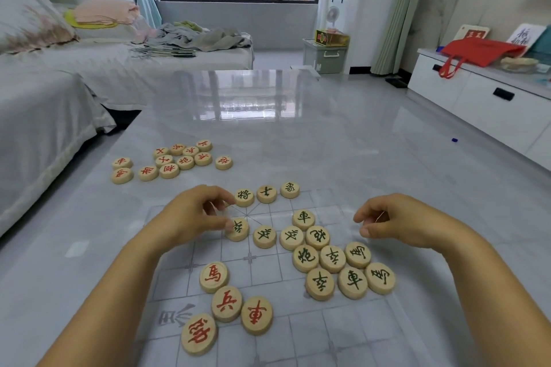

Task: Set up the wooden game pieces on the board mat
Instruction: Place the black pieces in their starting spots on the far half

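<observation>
1. Board mat [268, 334]: one clear sheet with pale grid lines, lying flat on the glossy grey table [343, 143].
2. Black-lettered pieces on the mat: fifteen wooden discs.
   - Three in a row at the far edge [266, 194].
   - One under the left thumb [237, 229].
   - Two just beside it in a line [277, 236].
   - Nine packed together, touching, at right [337, 258].
3. Red-lettered pieces on the mat: four discs in a touching cluster [229, 304] at the near left.
4. Red-lettered pieces off the mat: twelve discs in a loose group [171, 161] on the table, far left, well apart from the mat.
5. Left hand [193, 213]: fingers curled; thumb tip pressing on the black piece below it, fingertips reaching beside the first disc of the far row.
6. Right hand [387, 220]: fingers curled inward, hovering over the mat's right edge. Whether it pinches anything cannot be determined.
7. Surroundings: covered sofa [59, 92] at left, white cabinet [483, 104] with a red bag [480, 52] at right. Neither obstructs the mat.
</observation>
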The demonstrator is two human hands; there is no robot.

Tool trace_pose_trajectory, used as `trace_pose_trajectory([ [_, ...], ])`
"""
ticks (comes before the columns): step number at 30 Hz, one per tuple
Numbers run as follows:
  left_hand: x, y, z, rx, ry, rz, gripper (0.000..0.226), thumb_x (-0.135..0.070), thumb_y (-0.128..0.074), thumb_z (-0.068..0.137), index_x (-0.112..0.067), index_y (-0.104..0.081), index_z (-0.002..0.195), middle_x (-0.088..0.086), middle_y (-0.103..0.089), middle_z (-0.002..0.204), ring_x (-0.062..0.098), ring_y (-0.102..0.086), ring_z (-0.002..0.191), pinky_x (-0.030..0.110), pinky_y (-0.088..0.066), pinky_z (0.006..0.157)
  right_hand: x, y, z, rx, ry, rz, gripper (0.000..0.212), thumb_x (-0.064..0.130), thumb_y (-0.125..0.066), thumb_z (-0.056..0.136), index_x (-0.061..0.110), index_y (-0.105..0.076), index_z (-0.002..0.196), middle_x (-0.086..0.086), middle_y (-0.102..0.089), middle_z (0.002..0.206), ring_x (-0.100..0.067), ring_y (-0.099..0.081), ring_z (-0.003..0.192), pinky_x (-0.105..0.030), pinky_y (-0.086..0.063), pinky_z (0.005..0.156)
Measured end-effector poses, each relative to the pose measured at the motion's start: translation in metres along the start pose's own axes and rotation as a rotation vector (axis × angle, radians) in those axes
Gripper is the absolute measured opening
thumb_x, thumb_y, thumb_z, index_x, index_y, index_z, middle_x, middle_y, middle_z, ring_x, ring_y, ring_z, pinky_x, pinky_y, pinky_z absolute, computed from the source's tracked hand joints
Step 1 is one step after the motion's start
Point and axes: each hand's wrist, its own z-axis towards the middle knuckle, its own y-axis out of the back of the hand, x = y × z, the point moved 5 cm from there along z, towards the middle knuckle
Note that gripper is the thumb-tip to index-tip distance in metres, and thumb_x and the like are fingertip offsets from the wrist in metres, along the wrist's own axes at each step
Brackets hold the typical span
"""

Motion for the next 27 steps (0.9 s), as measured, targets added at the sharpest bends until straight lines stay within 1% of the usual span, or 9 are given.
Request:
trace_pose_trajectory([
  [3,-0.001,-0.008,0.001,0.069,-0.003,0.088,0.040,-0.024,-0.076,0.072,-0.036,-0.055,0.103,-0.006,-0.053,0.099,0.011,-0.053,0.084,0.016,-0.042,0.069,-0.001,-0.004,-0.002,0.063,-0.007,-0.004,0.021,0.019,-0.072,0.078,0.023,-0.064,0.098,0.000,-0.064,0.092,-0.016,-0.059,0.088,-0.028,-0.046,0.083],
  [6,0.001,-0.017,0.000,0.151,0.011,0.127,0.046,-0.024,-0.076,0.072,-0.036,-0.054,0.110,-0.012,-0.049,0.098,0.007,-0.051,0.082,0.013,-0.041,0.069,0.000,-0.011,-0.005,0.157,-0.025,-0.015,0.029,0.019,-0.075,0.075,0.026,-0.063,0.101,0.001,-0.063,0.094,-0.014,-0.059,0.087,-0.029,-0.046,0.087],
  [8,0.002,-0.021,0.001,0.176,0.011,0.152,0.046,-0.022,-0.075,0.073,-0.035,-0.054,0.112,-0.014,-0.047,0.096,0.005,-0.050,0.080,0.013,-0.040,0.068,0.001,-0.015,-0.005,0.195,-0.027,-0.020,0.032,0.019,-0.076,0.074,0.028,-0.063,0.101,0.002,-0.060,0.095,-0.011,-0.056,0.084,-0.031,-0.047,0.088],
  [11,0.003,-0.023,0.003,0.168,0.007,0.183,0.040,-0.020,-0.073,0.075,-0.033,-0.055,0.109,-0.013,-0.048,0.094,0.003,-0.049,0.079,0.013,-0.038,0.065,0.001,-0.020,-0.003,0.219,-0.017,-0.018,0.030,0.017,-0.077,0.072,0.032,-0.062,0.095,0.003,-0.059,0.093,-0.011,-0.055,0.080,-0.033,-0.048,0.087],
  [15,0.004,-0.023,0.002,0.206,0.020,0.167,0.037,-0.019,-0.074,0.074,-0.032,-0.055,0.103,-0.011,-0.050,0.090,0.004,-0.049,0.076,0.016,-0.038,0.064,-0.003,-0.021,0.001,0.179,-0.037,-0.077,0.025,0.023,-0.074,0.076,0.029,-0.061,0.097,0.004,-0.057,0.087,-0.013,-0.055,0.081,-0.033,-0.048,0.084],
  [19,0.008,-0.020,0.001,0.245,0.044,0.149,0.040,-0.017,-0.077,0.071,-0.032,-0.056,0.101,-0.007,-0.052,0.087,0.008,-0.049,0.075,0.020,-0.042,0.069,-0.007,-0.014,0.007,0.017,-0.074,-0.150,0.027,0.037,-0.069,0.078,0.028,-0.057,0.101,0.009,-0.053,0.088,-0.010,-0.052,0.081,-0.024,-0.042,0.070],
  [21,0.009,-0.019,0.000,0.256,0.051,0.143,0.041,-0.017,-0.077,0.070,-0.030,-0.056,0.102,-0.006,-0.052,0.087,0.009,-0.049,0.076,0.021,-0.043,0.071,-0.007,-0.013,0.008,-0.016,-0.069,-0.163,0.028,0.041,-0.067,0.080,0.028,-0.054,0.102,0.010,-0.052,0.088,-0.009,-0.052,0.081,-0.021,-0.039,0.065],
  [23,0.010,-0.018,-0.001,0.262,0.058,0.143,0.041,-0.017,-0.077,0.070,-0.029,-0.056,0.104,-0.007,-0.052,0.086,0.009,-0.050,0.077,0.020,-0.043,0.071,-0.007,-0.014,0.009,0.003,-0.058,-0.172,0.030,0.042,-0.066,0.080,0.032,-0.050,0.103,0.010,-0.051,0.089,-0.009,-0.051,0.083,-0.020,-0.040,0.067],
  [27,0.009,-0.018,-0.001,0.261,0.062,0.146,0.041,-0.015,-0.076,0.071,-0.026,-0.056,0.105,-0.007,-0.051,0.085,0.007,-0.048,0.076,0.018,-0.041,0.068,-0.007,-0.017,0.009,0.063,-0.037,-0.175,0.038,0.032,-0.069,0.080,0.039,-0.048,0.111,0.006,-0.054,0.095,-0.012,-0.054,0.089,-0.027,-0.046,0.083],
])
